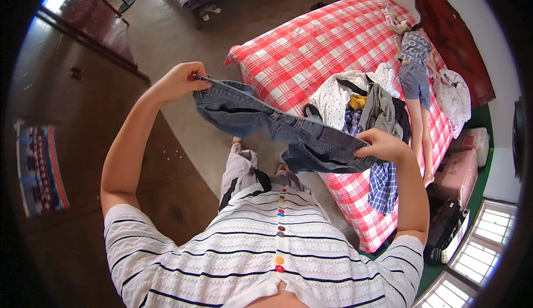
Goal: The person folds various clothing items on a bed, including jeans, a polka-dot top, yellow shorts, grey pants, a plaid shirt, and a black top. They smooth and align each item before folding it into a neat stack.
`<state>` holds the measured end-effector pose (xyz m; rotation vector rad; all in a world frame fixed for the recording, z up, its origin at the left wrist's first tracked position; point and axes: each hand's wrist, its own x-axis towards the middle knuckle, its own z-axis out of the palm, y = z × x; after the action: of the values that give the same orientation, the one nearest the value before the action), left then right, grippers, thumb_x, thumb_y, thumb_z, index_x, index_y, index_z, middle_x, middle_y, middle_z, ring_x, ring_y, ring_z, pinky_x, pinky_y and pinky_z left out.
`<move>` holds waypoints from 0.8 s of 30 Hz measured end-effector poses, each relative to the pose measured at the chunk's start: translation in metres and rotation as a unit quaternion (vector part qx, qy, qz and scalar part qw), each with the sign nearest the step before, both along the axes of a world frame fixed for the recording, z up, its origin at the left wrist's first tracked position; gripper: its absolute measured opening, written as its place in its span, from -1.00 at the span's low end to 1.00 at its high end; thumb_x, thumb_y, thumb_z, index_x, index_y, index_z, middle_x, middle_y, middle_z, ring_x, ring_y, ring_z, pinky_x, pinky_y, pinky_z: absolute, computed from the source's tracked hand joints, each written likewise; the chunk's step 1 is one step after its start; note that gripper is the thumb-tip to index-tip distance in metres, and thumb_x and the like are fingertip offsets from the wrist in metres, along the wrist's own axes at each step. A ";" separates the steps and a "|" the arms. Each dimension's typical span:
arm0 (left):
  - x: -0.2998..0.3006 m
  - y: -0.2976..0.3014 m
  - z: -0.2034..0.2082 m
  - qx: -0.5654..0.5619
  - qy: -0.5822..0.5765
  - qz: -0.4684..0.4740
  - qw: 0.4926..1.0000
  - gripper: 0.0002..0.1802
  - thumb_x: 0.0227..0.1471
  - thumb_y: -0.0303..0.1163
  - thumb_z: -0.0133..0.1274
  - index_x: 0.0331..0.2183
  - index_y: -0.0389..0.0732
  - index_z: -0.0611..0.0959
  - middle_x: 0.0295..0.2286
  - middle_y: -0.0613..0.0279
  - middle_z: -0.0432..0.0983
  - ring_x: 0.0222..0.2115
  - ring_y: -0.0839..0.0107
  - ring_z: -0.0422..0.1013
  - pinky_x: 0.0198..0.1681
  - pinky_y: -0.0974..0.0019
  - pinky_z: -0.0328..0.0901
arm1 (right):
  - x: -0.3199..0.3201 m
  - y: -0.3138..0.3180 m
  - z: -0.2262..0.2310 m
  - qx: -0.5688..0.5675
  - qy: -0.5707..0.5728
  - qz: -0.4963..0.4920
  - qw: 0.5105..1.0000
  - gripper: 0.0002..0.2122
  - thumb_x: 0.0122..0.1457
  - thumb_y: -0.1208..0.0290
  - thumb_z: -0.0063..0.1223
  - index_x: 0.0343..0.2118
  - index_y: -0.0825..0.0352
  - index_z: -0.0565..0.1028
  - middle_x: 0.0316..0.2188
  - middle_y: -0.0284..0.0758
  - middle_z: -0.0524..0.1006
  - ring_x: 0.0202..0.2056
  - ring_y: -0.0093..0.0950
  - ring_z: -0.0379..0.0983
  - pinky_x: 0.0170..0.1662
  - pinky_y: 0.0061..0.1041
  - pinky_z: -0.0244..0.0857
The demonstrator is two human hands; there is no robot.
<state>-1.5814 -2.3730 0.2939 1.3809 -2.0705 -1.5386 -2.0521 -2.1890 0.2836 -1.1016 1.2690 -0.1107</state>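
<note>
A pair of dark blue jeans (277, 122) hangs stretched by its waistband between my two hands, in front of my body. At the left end, my left hand (186, 82) pinches the waistband, fingers closed. My right hand (380, 146) grips the other end, lower and further right, near the bed. The legs of the jeans drop away beneath the waistband and are mostly hidden from above. Just beyond my right hand lies a heap of clothes (377, 113) on the bed, with white dotted, grey-green, yellow and checked pieces. A blue checked garment (383, 188) trails toward the bed's edge.
A bed with a red and white checked sheet (311, 41) fills the right side. Another person (416, 69) lies along its far side. A dark wooden cabinet (83, 141) stands at left. Beyond the bed's right edge are a pink case (458, 174) and a black bag (444, 224).
</note>
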 end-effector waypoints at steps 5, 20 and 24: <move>0.015 -0.093 -0.043 0.100 0.045 -0.008 0.994 -0.83 0.10 -0.29 0.06 -0.37 -0.17 0.47 -0.50 0.43 0.36 -0.48 0.64 0.25 -0.46 0.50 0.13 | 0.056 -0.061 -0.033 0.130 -0.117 -0.301 0.937 -0.74 -0.01 0.65 -0.02 -0.20 0.46 0.48 -0.36 -0.32 0.58 -0.42 -0.58 0.52 -0.29 -0.62 0.41; -0.067 -0.128 0.021 -0.035 0.331 -0.104 0.937 -0.67 0.00 -0.59 0.06 -0.14 -0.19 0.44 -0.03 0.11 0.16 -0.15 0.35 0.30 -0.23 0.40 0.33 | 0.241 -0.216 0.035 -0.185 -0.265 -0.398 0.859 -0.52 0.03 0.36 -0.01 0.03 0.44 0.28 -0.16 -0.33 0.41 -0.15 -0.58 0.32 -0.07 -0.59 0.22; -0.086 -0.138 0.016 0.001 0.316 -0.135 0.939 -0.51 -0.02 -0.71 -0.03 -0.02 -0.18 0.39 -0.07 0.09 0.16 -0.18 0.38 0.32 -0.21 0.39 0.37 | 0.216 -0.239 0.042 -0.161 -0.198 -0.353 0.900 -0.46 -0.02 0.30 0.10 0.02 0.44 0.28 -0.14 -0.33 0.39 -0.11 -0.57 0.30 -0.05 -0.59 0.21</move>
<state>-1.6677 -2.5106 0.3101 0.4917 -1.8748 -1.7792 -1.8365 -2.4283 0.3255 -0.7795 1.2399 -1.0744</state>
